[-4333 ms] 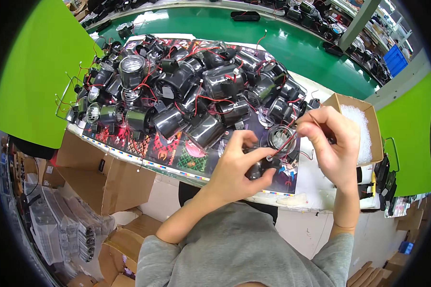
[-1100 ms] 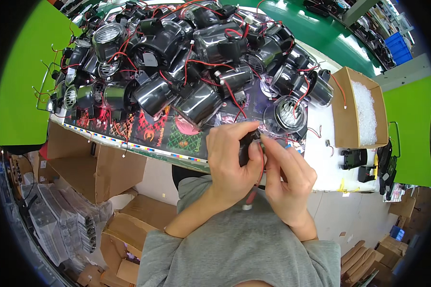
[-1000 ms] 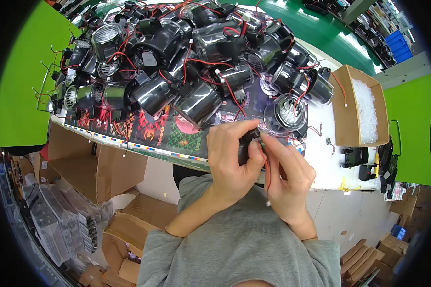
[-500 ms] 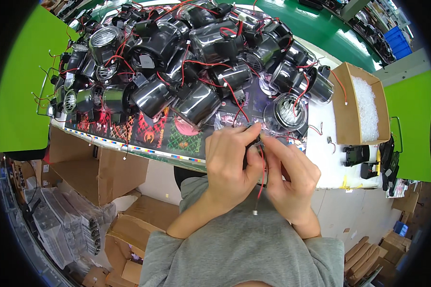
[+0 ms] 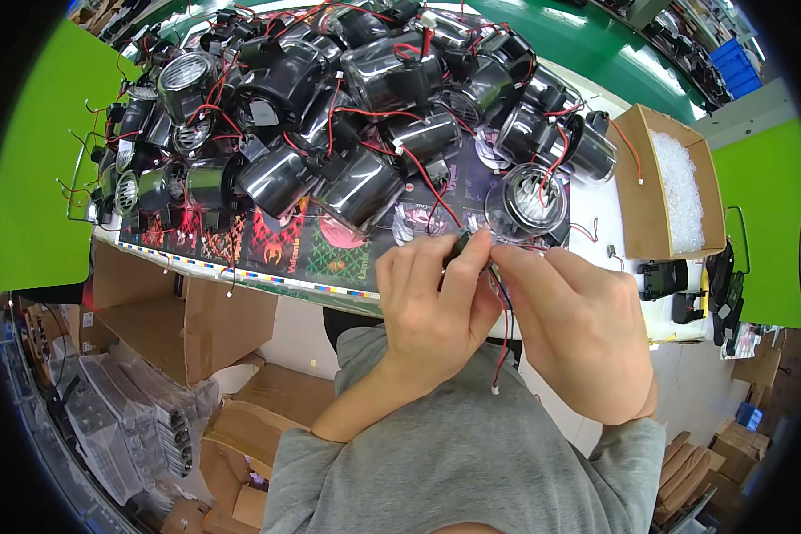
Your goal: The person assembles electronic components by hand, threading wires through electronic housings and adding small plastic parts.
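My left hand is closed on a small black part, mostly hidden by the fingers. My right hand meets it with the fingertips pinched together at the same spot. What the right fingertips grip is hidden. A twisted red and black wire hangs down between the hands and ends in a small white connector in front of the grey shirt. Just beyond the fingertips, a clear round cup with a slotted grille stands on the printed sheet.
Black glossy cylindrical housings with red and black wires are heaped across the table's far and left parts. At right stands a cardboard box of small clear pieces, with black parts nearby. Open cartons sit below the table's left edge.
My right hand has turned so its back faces up more, and its wrist has swung to the right. The hanging wire has shifted slightly right. The left hand stays nearly in place.
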The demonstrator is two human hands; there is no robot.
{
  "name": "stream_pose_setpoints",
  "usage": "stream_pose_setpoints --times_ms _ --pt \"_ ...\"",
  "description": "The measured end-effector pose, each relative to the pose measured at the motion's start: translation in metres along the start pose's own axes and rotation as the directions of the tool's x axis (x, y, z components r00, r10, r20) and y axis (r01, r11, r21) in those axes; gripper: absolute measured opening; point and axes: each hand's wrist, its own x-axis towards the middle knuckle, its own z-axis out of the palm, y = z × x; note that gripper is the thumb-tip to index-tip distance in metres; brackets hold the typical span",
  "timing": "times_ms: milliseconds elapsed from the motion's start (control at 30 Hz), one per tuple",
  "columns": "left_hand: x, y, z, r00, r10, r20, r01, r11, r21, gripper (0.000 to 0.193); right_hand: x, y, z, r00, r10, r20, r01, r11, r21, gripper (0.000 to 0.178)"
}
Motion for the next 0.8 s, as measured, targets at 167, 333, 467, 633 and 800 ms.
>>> stream_pose_setpoints --times_ms 167,333,467,633,800 --pt "0.001 0.002 0.001 0.999 0.031 0.009 -0.031 0.999 0.007 0.040 0.000 -0.005 -0.010 0.992 0.008 0.124 0.015 0.982 -0.186 0.025" --pt "0.003 -0.003 0.002 1.000 -0.010 -0.026 0.008 0.998 -0.066 0.033 0.000 -0.008 -0.009 0.996 0.016 0.093 -0.001 0.987 -0.161 0.021" --pt "0.003 -0.007 0.001 0.999 -0.013 -0.034 0.009 0.994 -0.111 0.034 -0.001 -0.001 -0.011 0.999 0.008 -0.044 -0.012 0.994 -0.104 0.017" --pt "0.006 -0.007 0.000 1.000 0.006 -0.018 -0.009 0.984 -0.180 0.036 -0.005 0.012 -0.011 0.993 0.048 -0.108 -0.043 0.998 0.047 0.021" --pt "0.005 -0.007 -0.002 0.999 -0.036 0.007 0.036 0.974 -0.224 0.036 0.002 0.020 0.002 0.999 0.028 -0.045 -0.013 0.950 0.311 0.032"
